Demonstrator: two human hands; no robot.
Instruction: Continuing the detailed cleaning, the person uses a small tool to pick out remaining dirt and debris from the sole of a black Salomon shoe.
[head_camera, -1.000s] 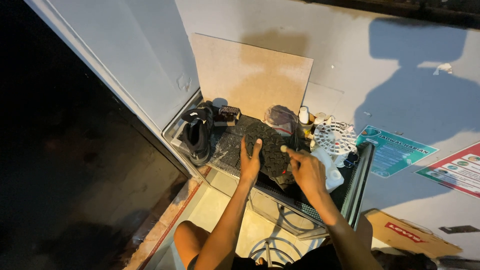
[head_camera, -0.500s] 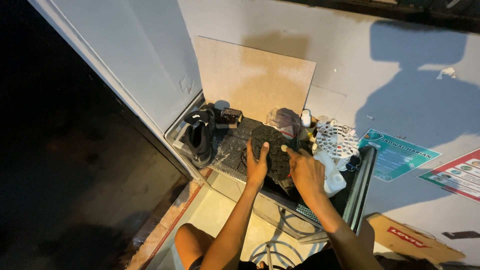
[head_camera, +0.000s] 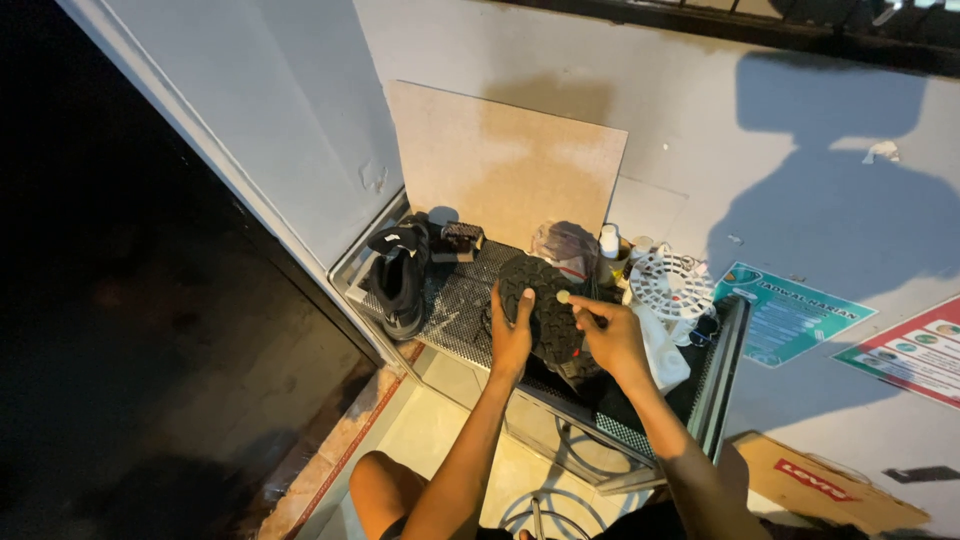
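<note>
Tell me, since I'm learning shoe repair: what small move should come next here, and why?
Probably bring the right hand down so the small pale piece at its fingertips meets the sole. The left hand already steadies the upturned black shoe by its edge, and the piece sits just over the tread.

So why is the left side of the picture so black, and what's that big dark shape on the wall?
Head view: the light is warm and hard, falling on the wall and tile; the left side is unlit and shows almost nothing. The dark shape upper right is a person's cast shadow. The hands and shoe sole are lit, though fine detail is soft.
</note>
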